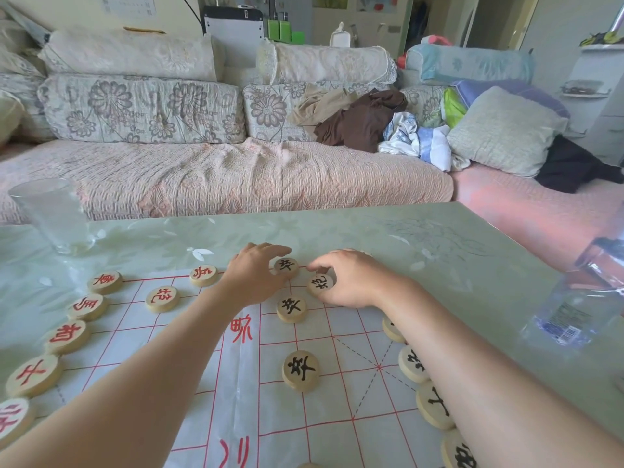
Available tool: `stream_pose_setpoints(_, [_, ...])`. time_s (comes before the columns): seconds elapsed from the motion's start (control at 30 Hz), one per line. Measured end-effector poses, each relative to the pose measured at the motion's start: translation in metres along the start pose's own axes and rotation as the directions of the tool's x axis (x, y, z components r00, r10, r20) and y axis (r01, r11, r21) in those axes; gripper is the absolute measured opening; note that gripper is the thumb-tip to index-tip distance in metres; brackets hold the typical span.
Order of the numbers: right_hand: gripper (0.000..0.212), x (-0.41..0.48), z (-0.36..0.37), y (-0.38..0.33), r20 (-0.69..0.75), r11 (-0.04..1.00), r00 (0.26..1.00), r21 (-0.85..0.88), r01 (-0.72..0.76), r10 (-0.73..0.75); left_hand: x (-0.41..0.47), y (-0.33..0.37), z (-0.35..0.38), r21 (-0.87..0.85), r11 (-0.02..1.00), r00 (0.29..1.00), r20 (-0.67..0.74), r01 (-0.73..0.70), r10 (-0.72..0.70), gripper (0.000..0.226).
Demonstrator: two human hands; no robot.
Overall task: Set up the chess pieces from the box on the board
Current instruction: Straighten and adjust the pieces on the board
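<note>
A white sheet board with red grid lines (337, 336) lies on the table. Round wooden pieces with red characters (66, 336) line its left side, and ones with black characters (434, 405) run down the right side, partly hidden by my right arm. Two black-marked pieces (291, 309) (300, 369) stand in the middle column. My left hand (256, 278) pinches a black-marked piece (286, 266) at the board's far edge. My right hand (347, 280) holds another black-marked piece (321, 284) with curled fingers just beside it. No box is in view.
A clear drinking glass (50, 214) stands at the table's far left. A plastic water bottle (580, 305) lies at the right edge. Beyond the pale green table (371, 231) is a sofa (219, 177) with cushions and heaped clothes.
</note>
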State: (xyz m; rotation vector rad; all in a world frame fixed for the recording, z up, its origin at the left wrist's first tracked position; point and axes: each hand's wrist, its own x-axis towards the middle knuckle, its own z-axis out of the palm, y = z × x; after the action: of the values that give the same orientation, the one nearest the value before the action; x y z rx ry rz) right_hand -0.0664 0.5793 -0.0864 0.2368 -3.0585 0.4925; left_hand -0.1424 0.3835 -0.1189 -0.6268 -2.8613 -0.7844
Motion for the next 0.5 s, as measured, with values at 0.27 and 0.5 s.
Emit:
stream_pose_setpoints(0.27, [0.049,0.0055,0.0045,0.0009,-0.018,1.000,1.000,-0.021,-0.017,0.017,-0.0012,0.0088,0.0017,0.020,0.999,0.997,-0.064,0.050,-0.049,0.048])
stream_pose_setpoints(0.5, [0.051,0.0053,0.0058,0.0013,-0.016,0.999,1.000,-0.024,-0.027,0.026,-0.0045,0.0026,-0.0009,0.016,1.000,0.998,-0.062,0.013,-0.012,0.047])
